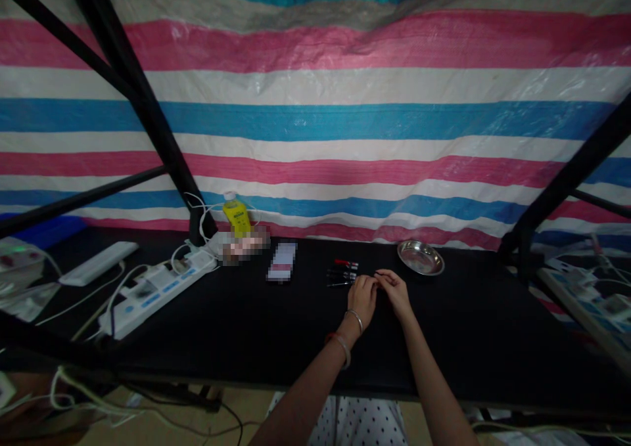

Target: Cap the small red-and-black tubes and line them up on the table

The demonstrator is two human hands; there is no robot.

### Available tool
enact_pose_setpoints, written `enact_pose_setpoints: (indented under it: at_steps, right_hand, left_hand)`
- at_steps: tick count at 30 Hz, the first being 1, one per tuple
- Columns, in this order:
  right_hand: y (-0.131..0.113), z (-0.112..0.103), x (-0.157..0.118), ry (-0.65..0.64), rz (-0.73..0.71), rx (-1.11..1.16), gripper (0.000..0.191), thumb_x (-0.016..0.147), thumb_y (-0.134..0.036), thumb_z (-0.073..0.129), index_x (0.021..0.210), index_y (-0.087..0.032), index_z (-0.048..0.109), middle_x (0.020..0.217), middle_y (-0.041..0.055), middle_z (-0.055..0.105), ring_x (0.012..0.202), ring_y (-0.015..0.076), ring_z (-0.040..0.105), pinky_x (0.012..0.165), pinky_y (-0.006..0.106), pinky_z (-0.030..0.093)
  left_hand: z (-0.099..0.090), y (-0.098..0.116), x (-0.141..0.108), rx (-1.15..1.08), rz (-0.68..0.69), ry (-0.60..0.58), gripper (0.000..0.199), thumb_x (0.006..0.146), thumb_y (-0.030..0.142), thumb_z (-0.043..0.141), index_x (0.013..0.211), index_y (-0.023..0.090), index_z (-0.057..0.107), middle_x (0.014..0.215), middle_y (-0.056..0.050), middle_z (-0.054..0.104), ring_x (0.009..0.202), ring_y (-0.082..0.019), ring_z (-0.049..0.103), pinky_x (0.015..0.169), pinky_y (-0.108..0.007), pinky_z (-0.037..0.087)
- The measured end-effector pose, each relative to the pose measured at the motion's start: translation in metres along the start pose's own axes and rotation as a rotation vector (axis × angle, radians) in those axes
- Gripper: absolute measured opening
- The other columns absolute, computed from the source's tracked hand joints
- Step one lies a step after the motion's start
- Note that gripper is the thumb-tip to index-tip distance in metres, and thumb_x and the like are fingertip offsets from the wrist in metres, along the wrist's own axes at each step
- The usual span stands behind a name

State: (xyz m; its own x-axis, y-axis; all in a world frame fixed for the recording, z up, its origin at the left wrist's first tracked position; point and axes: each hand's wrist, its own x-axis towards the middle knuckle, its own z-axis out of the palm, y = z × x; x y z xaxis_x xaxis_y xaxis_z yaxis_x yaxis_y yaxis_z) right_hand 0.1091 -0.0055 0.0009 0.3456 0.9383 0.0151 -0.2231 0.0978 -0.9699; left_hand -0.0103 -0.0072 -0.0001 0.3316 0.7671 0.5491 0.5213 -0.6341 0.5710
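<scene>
My left hand (363, 295) rests on the black table with its fingers curled together, a bangle at the wrist. Facing it, my right hand (394, 289) has thumb and fingers pinched close to the left fingertips. What sits between the fingers is too small and dark to make out. Just beyond my left hand lie several thin pen-like things: a red one (346, 263) at the back and dark ones (340, 274) nearer. A round, shiny metal dish (420, 258) stands a little beyond my right hand.
A phone (282, 262) lies to the left of the pen-like things. Farther left are a yellow bottle (237, 216) and a white power strip (152, 295) with cables. Black metal posts (152, 124) frame the table (236, 341); a striped sheet (345, 124) hangs behind.
</scene>
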Motion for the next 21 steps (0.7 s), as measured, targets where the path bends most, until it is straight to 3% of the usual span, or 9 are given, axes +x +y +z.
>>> enact_pose_setpoints:
  at_steps: [9, 13, 16, 21]
  right_hand:
    - [0.007, -0.002, 0.003, 0.115, -0.024, 0.017, 0.037, 0.051, -0.039, 0.080, 0.078, -0.019, 0.066, 0.062, 0.0011, 0.066, 0.056, 0.0162, 0.060, 0.051, 0.025, 0.045]
    - [0.013, -0.007, 0.008, 0.196, -0.039, 0.095, 0.036, 0.054, -0.037, 0.078, 0.081, -0.018, 0.066, 0.069, 0.0034, 0.069, 0.059, 0.0157, 0.061, 0.050, 0.024, 0.045]
    - [0.018, -0.012, 0.012, 0.260, -0.061, 0.158, 0.035, 0.055, -0.038, 0.077, 0.081, -0.019, 0.065, 0.070, 0.0034, 0.069, 0.058, 0.0160, 0.062, 0.049, 0.026, 0.046]
    - [0.028, -0.011, 0.015, 0.356, -0.116, 0.168, 0.033, 0.057, -0.040, 0.075, 0.080, -0.019, 0.062, 0.071, 0.0028, 0.069, 0.058, 0.0155, 0.063, 0.050, 0.026, 0.048]
  left_hand:
    - [0.000, -0.005, 0.003, -0.095, -0.072, 0.050, 0.018, 0.079, 0.015, 0.056, 0.097, 0.021, 0.056, 0.098, -0.004, 0.056, 0.094, -0.018, 0.055, 0.084, -0.034, 0.048]
    - [-0.018, -0.012, 0.018, -0.068, -0.087, 0.067, 0.016, 0.076, 0.016, 0.061, 0.091, 0.021, 0.060, 0.098, -0.005, 0.056, 0.094, -0.019, 0.054, 0.084, -0.034, 0.048]
    - [-0.043, -0.032, 0.036, -0.014, -0.116, 0.016, 0.015, 0.074, 0.014, 0.062, 0.088, 0.021, 0.062, 0.095, -0.004, 0.057, 0.090, -0.017, 0.055, 0.084, -0.033, 0.047]
    - [-0.078, -0.086, 0.059, -0.024, -0.253, -0.022, 0.013, 0.074, 0.009, 0.060, 0.079, 0.018, 0.066, 0.087, -0.003, 0.061, 0.087, -0.016, 0.057, 0.083, -0.031, 0.046]
